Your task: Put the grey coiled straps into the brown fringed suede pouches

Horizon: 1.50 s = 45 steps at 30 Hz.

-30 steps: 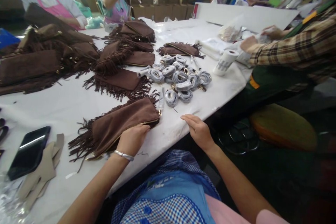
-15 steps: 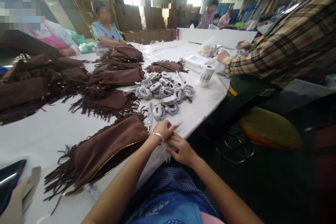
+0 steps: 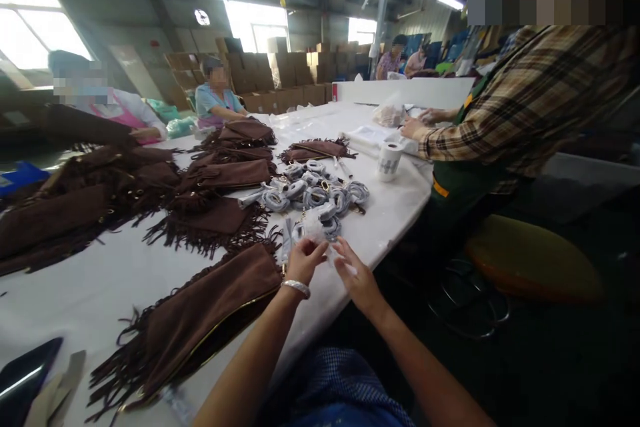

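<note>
My left hand (image 3: 306, 265), with a silver bangle at the wrist, is closed in a pinch on a thin, see-through plastic wrapper (image 3: 313, 224). Its exact shape is blurred. My right hand (image 3: 359, 280) is beside it, a whitish end of the same plastic between its thumb and fingers. Just beyond both hands lies a pile of coiled grey straps (image 3: 316, 196) with gold clasps, some wrapped. To the left a brown fringed bag (image 3: 215, 310) rests on the white table (image 3: 150, 277), its gold zip along the near edge.
More brown fringed bags (image 3: 225, 175) are heaped at the left. A white roll (image 3: 389, 161) stands right of the straps. A co-worker in a plaid sleeve (image 3: 480, 120) works at the right edge, by a stool (image 3: 535, 259). A dark tablet-like object (image 3: 27, 377) lies near left.
Both my hands have moved up and away from the table's near edge toward the straps, and the plastic now shows above my left fingers. The view has tilted upward.
</note>
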Each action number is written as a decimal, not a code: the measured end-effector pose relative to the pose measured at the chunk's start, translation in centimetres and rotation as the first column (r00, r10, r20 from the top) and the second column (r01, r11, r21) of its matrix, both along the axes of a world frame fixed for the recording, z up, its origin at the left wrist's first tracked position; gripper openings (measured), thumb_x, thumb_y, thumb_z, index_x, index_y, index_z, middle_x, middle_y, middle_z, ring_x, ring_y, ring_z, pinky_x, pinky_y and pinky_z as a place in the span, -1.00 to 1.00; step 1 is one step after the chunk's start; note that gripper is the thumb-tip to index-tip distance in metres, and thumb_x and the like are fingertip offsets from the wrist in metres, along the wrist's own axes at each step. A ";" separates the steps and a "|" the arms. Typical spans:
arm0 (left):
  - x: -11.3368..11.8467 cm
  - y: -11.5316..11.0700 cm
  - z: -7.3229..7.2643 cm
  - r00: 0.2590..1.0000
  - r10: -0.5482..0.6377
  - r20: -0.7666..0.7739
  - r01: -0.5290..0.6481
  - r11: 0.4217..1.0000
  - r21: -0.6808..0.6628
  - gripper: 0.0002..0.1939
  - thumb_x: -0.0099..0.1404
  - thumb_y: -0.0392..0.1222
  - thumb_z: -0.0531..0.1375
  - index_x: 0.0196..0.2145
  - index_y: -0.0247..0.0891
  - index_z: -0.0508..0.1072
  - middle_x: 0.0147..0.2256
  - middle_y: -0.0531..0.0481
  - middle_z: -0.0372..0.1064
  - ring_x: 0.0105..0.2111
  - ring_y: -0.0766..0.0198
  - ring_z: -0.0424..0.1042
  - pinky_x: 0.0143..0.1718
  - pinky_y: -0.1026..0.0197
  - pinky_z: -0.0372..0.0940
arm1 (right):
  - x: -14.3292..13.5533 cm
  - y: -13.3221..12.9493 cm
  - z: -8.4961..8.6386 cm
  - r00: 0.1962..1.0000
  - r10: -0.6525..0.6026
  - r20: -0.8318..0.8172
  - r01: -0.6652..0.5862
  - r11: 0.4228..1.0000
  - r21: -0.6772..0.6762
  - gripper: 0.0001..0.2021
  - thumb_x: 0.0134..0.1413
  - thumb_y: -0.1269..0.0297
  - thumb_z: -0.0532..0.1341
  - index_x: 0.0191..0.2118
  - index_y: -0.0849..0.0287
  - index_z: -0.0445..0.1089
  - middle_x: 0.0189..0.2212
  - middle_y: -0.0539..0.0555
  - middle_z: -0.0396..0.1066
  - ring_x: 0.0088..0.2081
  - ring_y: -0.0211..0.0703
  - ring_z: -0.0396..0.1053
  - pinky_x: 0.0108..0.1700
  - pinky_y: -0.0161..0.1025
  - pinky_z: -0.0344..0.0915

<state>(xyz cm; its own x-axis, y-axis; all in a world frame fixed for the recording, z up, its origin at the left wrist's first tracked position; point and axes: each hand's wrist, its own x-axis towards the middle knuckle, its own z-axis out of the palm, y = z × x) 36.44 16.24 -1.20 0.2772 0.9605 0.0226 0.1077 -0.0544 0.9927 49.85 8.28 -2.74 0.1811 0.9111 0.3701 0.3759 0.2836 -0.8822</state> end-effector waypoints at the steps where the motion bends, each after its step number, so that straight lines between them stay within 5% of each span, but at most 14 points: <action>1: 0.1 -0.5 0.0 0.999 0.009 0.039 -0.008 1.000 -0.006 -0.56 0.09 0.22 0.24 -0.40 -0.25 0.35 -0.43 0.04 0.35 -0.40 0.32 0.40 -0.28 0.21 0.40 | 0.1 0.9 0.4 0.998 0.064 0.003 -0.064 0.997 -0.032 -0.42 0.21 0.06 0.16 0.30 0.07 0.10 0.14 0.19 0.36 0.14 0.04 0.33 0.14 0.04 0.32; 5: -1.5 -2.0 0.0 0.992 -0.017 0.128 0.024 0.998 -0.054 -0.49 0.11 0.25 0.25 -0.35 -0.33 0.47 -0.35 -0.10 0.45 -0.32 0.22 0.47 -0.26 0.18 0.44 | 0.9 3.6 1.4 0.954 0.267 0.136 -0.253 0.961 -0.112 -0.48 0.08 0.03 0.28 0.14 0.07 0.33 0.07 0.12 0.43 0.11 0.07 0.36 0.13 -0.02 0.28; 8: -4.5 -2.2 0.2 0.970 0.145 0.195 -0.110 0.977 -0.181 -0.49 0.14 0.21 0.25 -0.27 -0.37 0.47 -0.21 -0.23 0.46 -0.32 0.18 0.50 -0.38 0.20 0.45 | 2.2 4.7 1.7 0.877 0.397 0.271 -0.363 0.917 -0.167 -0.68 0.22 0.03 0.13 -0.15 0.13 0.48 -0.23 0.07 0.53 -0.16 -0.05 0.46 -0.04 -0.15 0.33; 11: -7.2 -2.2 0.5 0.909 0.337 0.244 -0.273 0.926 -0.262 -0.57 0.22 0.04 0.25 -0.08 -0.32 0.38 0.01 -0.28 0.36 -0.31 0.23 0.52 -0.40 0.25 0.45 | 3.4 5.6 1.7 0.814 0.472 0.338 -0.431 0.881 -0.193 -0.62 0.28 0.03 0.03 -0.36 0.16 0.45 -0.40 0.03 0.48 -0.31 -0.13 0.42 -0.16 -0.22 0.28; 14: -8.5 -2.3 1.0 0.911 0.297 0.287 -0.208 0.930 -0.302 -0.56 0.32 0.01 0.16 0.07 -0.27 0.31 0.07 -0.29 0.33 -0.24 0.20 0.53 -0.37 0.24 0.46 | 4.1 6.5 1.7 0.784 0.522 0.336 -0.471 0.853 -0.224 -0.61 0.28 0.01 0.04 -0.39 0.16 0.42 -0.37 0.03 0.48 -0.27 -0.14 0.41 -0.14 -0.24 0.24; 17: -8.7 -2.6 1.3 0.950 0.213 0.228 -0.168 0.965 -0.202 -0.50 0.29 0.10 0.15 0.03 -0.32 0.39 0.01 -0.28 0.39 -0.24 0.17 0.51 -0.41 0.25 0.44 | 4.4 7.2 1.7 0.764 0.565 0.312 -0.500 0.824 -0.267 -0.61 0.26 0.00 0.05 -0.40 0.16 0.43 -0.31 0.04 0.50 -0.20 -0.12 0.41 -0.10 -0.25 0.23; 22: -8.4 -2.3 0.9 0.966 0.228 -0.126 -0.213 0.969 0.123 -0.52 0.19 0.04 0.25 -0.03 -0.32 0.51 -0.50 -0.03 0.45 -0.57 0.33 0.33 -0.55 0.30 0.24 | 4.4 7.7 1.7 0.721 0.636 0.276 -0.560 0.769 -0.310 -0.65 0.24 0.03 0.08 -0.38 0.17 0.44 -0.31 0.04 0.50 -0.21 -0.14 0.42 -0.08 -0.25 0.23; 26: -8.4 -1.8 0.5 0.940 0.230 -0.252 -0.181 0.962 0.203 -0.72 0.17 -0.04 0.26 -0.29 -0.28 0.63 -0.40 -0.10 0.56 -0.43 0.20 0.46 -0.38 0.22 0.30 | 4.7 8.1 1.8 0.701 0.659 0.270 -0.579 0.748 -0.323 -0.67 0.23 0.06 0.10 -0.36 0.17 0.47 -0.29 0.04 0.52 -0.20 -0.14 0.43 -0.07 -0.26 0.24; 29: -8.7 -1.7 0.4 0.894 0.264 -0.362 -0.173 0.949 0.265 -0.77 0.17 -0.05 0.26 -0.30 -0.19 0.63 -0.30 -0.07 0.59 -0.29 0.12 0.52 -0.22 0.17 0.31 | 5.3 8.6 1.6 0.674 0.652 0.346 -0.564 0.757 -0.329 -0.70 0.24 0.10 0.10 -0.33 0.15 0.49 -0.30 0.02 0.53 -0.23 -0.16 0.44 -0.11 -0.29 0.26; 34: -11.1 -1.8 1.3 0.781 0.405 -0.475 -0.252 0.901 0.354 -0.63 0.23 0.03 0.19 -0.03 -0.05 0.52 -0.25 0.04 0.58 -0.27 0.12 0.52 -0.23 0.16 0.31 | 6.2 9.4 0.7 0.521 0.528 0.670 -0.417 0.843 -0.340 -0.80 0.22 0.32 0.11 -0.27 0.07 0.50 -0.28 -0.03 0.55 -0.22 -0.19 0.46 -0.17 -0.35 0.27; 36: -12.9 -2.1 2.3 0.681 0.547 -0.487 -0.354 0.828 0.435 -0.64 0.24 0.05 0.18 -0.04 -0.03 0.52 -0.22 0.02 0.57 -0.25 0.09 0.52 -0.22 0.13 0.31 | 6.4 9.4 0.3 0.499 0.486 0.718 -0.376 0.867 -0.326 -0.82 0.18 0.37 0.14 -0.25 0.06 0.50 -0.24 -0.02 0.55 -0.18 -0.17 0.46 -0.16 -0.35 0.28; 40: -16.7 -3.3 5.1 0.428 0.809 -0.404 -0.583 0.588 0.560 -0.68 0.21 0.09 0.20 -0.15 -0.05 0.57 -0.33 -0.01 0.55 -0.31 0.06 0.50 -0.26 0.10 0.31 | 6.5 9.1 0.1 0.482 0.423 0.768 -0.313 0.901 -0.300 -0.81 0.21 0.32 0.14 -0.17 0.05 0.50 -0.18 0.04 0.52 -0.11 -0.13 0.43 -0.10 -0.29 0.29; 42: -17.6 -4.0 5.9 0.451 0.834 -0.319 -0.656 0.552 0.515 -0.68 0.18 0.10 0.24 -0.18 -0.05 0.57 -0.42 0.04 0.52 -0.35 0.11 0.50 -0.27 0.13 0.32 | 6.4 8.9 0.2 0.473 0.400 0.785 -0.294 0.912 -0.287 -0.79 0.21 0.28 0.15 -0.09 0.07 0.48 -0.12 0.09 0.49 -0.07 -0.08 0.41 -0.01 -0.21 0.28; 45: -16.7 -5.1 5.6 0.619 0.768 -0.166 -0.694 0.634 0.342 -0.63 0.13 0.11 0.29 -0.17 -0.11 0.56 -0.42 0.05 0.52 -0.38 0.19 0.51 -0.33 0.21 0.33 | 5.8 7.9 0.9 0.455 0.344 0.822 -0.208 0.938 -0.277 -0.53 0.06 0.38 0.27 0.14 0.09 0.33 0.03 0.17 0.42 0.07 0.06 0.33 0.18 0.08 0.14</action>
